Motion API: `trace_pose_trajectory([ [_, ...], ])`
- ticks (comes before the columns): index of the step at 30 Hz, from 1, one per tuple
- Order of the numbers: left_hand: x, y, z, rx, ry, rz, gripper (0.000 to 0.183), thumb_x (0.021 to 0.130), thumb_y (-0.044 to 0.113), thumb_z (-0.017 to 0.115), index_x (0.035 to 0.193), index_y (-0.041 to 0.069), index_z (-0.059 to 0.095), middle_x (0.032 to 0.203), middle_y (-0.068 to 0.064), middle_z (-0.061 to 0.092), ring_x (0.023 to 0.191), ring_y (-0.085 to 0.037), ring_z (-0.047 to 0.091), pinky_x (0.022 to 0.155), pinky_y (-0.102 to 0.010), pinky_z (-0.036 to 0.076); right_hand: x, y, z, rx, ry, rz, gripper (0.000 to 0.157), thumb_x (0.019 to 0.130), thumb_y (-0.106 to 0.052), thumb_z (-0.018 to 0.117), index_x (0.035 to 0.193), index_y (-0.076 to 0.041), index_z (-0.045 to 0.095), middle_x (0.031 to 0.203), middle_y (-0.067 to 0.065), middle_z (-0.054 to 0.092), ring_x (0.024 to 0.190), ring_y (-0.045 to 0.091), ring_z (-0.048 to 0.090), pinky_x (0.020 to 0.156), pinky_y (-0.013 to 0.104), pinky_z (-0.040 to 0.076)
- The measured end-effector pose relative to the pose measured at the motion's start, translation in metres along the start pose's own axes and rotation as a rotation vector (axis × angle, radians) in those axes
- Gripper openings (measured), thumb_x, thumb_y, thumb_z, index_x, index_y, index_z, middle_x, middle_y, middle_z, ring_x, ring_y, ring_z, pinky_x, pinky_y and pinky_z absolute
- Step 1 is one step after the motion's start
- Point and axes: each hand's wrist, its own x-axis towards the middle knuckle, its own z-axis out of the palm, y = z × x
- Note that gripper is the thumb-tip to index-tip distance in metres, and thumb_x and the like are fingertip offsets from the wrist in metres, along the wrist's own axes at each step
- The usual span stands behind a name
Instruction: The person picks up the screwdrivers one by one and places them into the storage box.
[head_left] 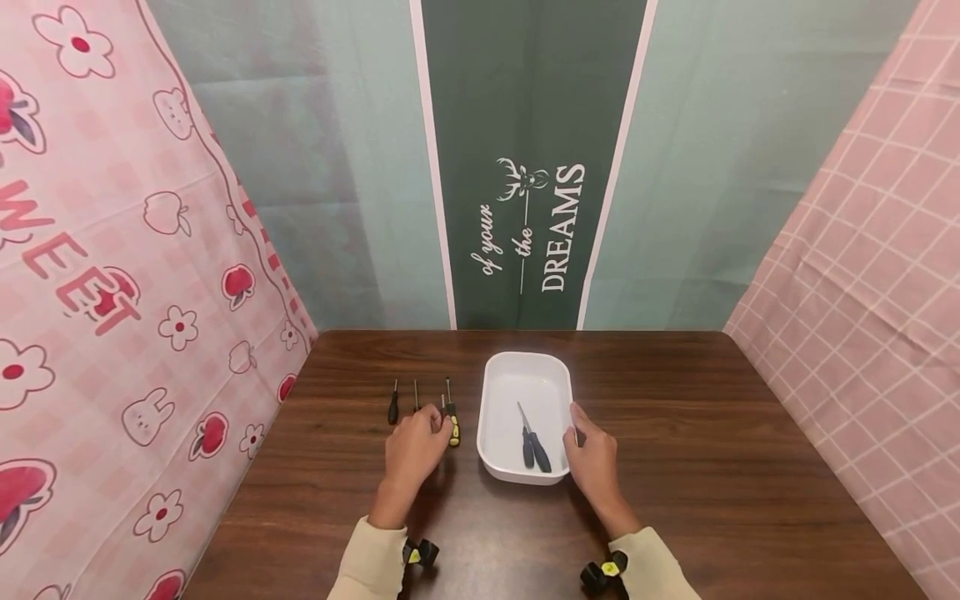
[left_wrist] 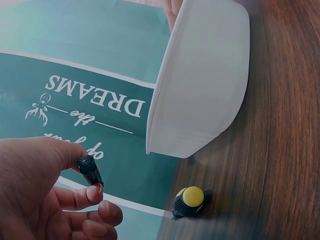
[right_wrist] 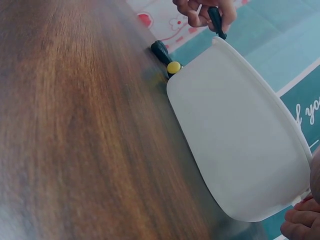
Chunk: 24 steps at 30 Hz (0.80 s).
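Note:
My left hand (head_left: 420,442) pinches a dark-handled screwdriver (left_wrist: 90,170) between thumb and fingertips, raised above the table left of the tray. My right hand (head_left: 594,458) grips the right rim of a white plastic tray (head_left: 487,367), thumb over the edge. Inside the tray lie two dark-handled screwdrivers (head_left: 538,450), their handles side by side toward the near end. On the table near my left hand is a yellow-and-black screwdriver (head_left: 453,429). Farther left lies a small black screwdriver (head_left: 393,407). Between them shows another screwdriver's shaft (head_left: 416,393), its handle mostly hidden by my left hand.
The brown wood-grain table (head_left: 675,400) carries the tray and tools. Behind it hangs a green curtain (head_left: 525,100) with printed words. Patterned pink cloths hang at the left (head_left: 150,333) and right (head_left: 847,275).

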Motion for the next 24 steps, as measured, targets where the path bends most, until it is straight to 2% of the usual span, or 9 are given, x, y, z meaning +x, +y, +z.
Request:
trace_pose_trajectory([
  [9,-0.001,0.004,0.002,-0.002,0.006,0.01,0.025,0.092,0.036,0.062,0.074,0.021,0.054,0.065,0.002,0.055,0.06,-0.019,0.053,0.059,-0.042,0.043,0.001,-0.001,0.0,-0.001,0.01,-0.013,0.039,0.085,0.009,0.067,0.125,0.009,0.065,0.125,0.021,0.065,0.118,0.036,0.063,0.098,0.046,0.046],
  [24,-0.003,0.012,0.007,-0.01,0.016,0.05,0.024,0.091,0.034,0.063,0.073,0.022,0.053,0.059,0.006,0.051,0.055,-0.016,0.05,0.053,-0.037,0.04,0.001,0.001,0.001,0.001,0.01,-0.021,0.04,0.085,0.009,0.067,0.125,0.009,0.065,0.125,0.021,0.066,0.118,0.035,0.063,0.098,0.045,0.046],
])
